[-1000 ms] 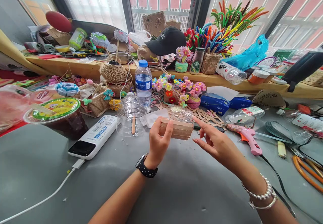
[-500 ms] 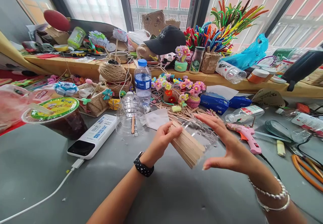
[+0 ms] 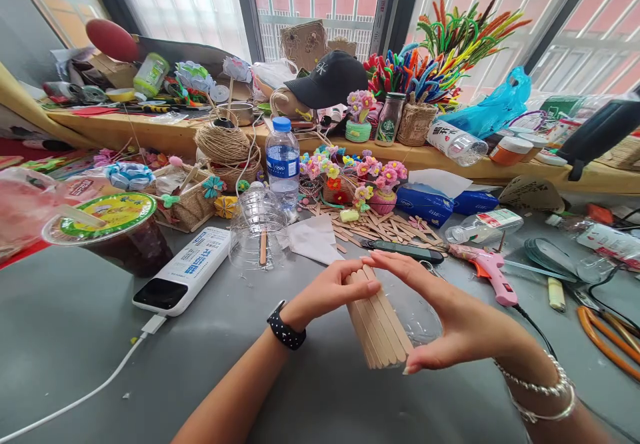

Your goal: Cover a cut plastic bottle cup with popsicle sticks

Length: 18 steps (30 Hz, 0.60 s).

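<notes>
A clear plastic bottle piece (image 3: pixel 424 321), its near side covered with a row of wooden craft sticks (image 3: pixel 379 327), is tilted above the grey table. My left hand (image 3: pixel 333 297) pinches its upper end, the thumb lying over the stick tops. My right hand (image 3: pixel 447 314) spans it from the right: the fingertips are at the upper end beside my left fingers, the thumb at the lower right corner of the sticks. Part of the clear plastic is hidden behind the right hand. Beyond it lies a dark utility knife (image 3: pixel 403 252).
A pink glue gun (image 3: pixel 493 274) lies at right, near orange-handled scissors (image 3: pixel 607 344). Loose craft sticks (image 3: pixel 370 227) are scattered behind the hands. At left are a cut clear bottle (image 3: pixel 255 231), a white power bank (image 3: pixel 185 271) with a cable, and a drink cup (image 3: pixel 120 231).
The stick-covered bottle piece has turned more upright and come lower and slightly right. My right hand has moved down and closed in around it. The utility knife behind has come into view.
</notes>
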Each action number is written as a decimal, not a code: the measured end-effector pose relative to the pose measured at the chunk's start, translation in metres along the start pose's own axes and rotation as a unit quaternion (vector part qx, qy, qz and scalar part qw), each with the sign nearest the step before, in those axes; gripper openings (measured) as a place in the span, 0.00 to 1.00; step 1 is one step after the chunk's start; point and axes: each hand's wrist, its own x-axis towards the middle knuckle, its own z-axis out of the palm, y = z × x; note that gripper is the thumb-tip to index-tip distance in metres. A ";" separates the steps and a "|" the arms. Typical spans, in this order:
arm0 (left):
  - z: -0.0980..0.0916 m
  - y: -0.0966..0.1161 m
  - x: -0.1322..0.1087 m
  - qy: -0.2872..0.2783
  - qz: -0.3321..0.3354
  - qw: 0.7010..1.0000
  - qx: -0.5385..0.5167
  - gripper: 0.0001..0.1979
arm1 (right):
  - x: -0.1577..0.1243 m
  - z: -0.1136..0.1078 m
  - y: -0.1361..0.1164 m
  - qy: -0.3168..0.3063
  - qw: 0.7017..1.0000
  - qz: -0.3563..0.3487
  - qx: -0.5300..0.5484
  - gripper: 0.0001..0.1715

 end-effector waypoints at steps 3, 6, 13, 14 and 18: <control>-0.001 -0.002 0.001 -0.003 0.002 1.000 0.002 0.12 | 0.001 0.001 0.002 -0.008 1.000 -0.007 0.003 0.57; -0.002 -0.003 0.001 -0.005 0.001 1.000 0.007 0.12 | 0.001 0.001 0.003 -0.014 1.000 -0.007 0.014 0.56; -0.003 -0.003 0.001 -0.017 0.006 1.000 0.017 0.11 | -0.001 0.000 0.003 -0.016 1.000 0.004 0.023 0.54; -0.003 -0.003 0.001 -0.016 0.006 1.000 0.017 0.11 | -0.002 0.000 0.003 -0.016 1.000 0.005 0.022 0.54; -0.003 -0.004 0.001 -0.015 0.000 1.000 0.023 0.12 | -0.001 0.001 0.004 -0.014 1.000 0.012 0.016 0.54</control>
